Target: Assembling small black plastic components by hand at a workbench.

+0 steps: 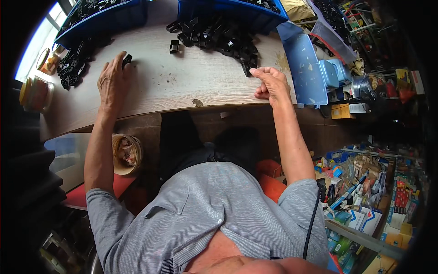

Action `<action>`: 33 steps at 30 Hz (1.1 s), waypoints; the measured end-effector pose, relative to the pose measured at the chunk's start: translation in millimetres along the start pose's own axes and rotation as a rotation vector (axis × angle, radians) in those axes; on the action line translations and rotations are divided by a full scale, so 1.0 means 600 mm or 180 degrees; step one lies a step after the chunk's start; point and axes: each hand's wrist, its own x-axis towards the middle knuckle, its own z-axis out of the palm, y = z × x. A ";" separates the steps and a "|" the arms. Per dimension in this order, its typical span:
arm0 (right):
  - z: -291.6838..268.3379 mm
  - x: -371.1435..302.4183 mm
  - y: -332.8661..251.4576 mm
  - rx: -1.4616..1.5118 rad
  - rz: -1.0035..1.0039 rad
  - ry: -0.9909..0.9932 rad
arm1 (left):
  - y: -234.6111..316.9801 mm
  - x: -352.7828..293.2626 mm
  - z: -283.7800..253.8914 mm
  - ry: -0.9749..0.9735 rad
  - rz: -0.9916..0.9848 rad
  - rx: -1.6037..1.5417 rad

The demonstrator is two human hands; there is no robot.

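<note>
My left hand (112, 83) rests over the left part of the table. Between its thumb and index finger is a small black plastic part (127, 60). At the right, my right hand (273, 85) is closed in a pinch, its fingertips on a black plastic part (247, 69) at the near end of a pile. That pile of black plastic parts (219, 39) stretches back across the table. One single black part (174, 47) stands apart, left of the pile. Beyond my left hand lies a second heap of black parts (75, 66).
Blue bins (109, 23) with black parts line the table's back. A translucent blue tray (310, 73) borders the right edge. Lidded jars (36, 93) stand at the far left. Below the table is a bucket (125, 170); cluttered shelves (365, 205) fill the right side.
</note>
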 end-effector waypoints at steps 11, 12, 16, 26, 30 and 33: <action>0.055 -0.003 0.003 -0.1104 -0.0356 0.0228 | 0.111 -0.027 -0.003 -0.0237 -0.0102 -0.1503; 0.054 -0.004 0.005 -0.1113 -0.0363 0.0213 | 0.122 -0.034 0.010 -0.0229 -0.0118 -0.1496; 0.054 -0.025 0.003 -0.0325 -0.0050 -0.0628 | 0.203 -0.048 0.054 -0.0355 -0.0653 -0.3980; 0.093 -0.028 0.016 0.0093 -0.0202 -0.1689 | 0.306 -0.017 0.100 -0.0403 -0.0595 -0.4375; 0.108 -0.034 0.014 0.0110 -0.0126 -0.1530 | 0.298 -0.024 0.102 0.0089 -0.0469 -0.3483; 0.123 -0.037 0.016 0.0086 -0.0165 -0.1402 | 0.306 -0.027 0.099 0.0115 -0.0712 -0.2956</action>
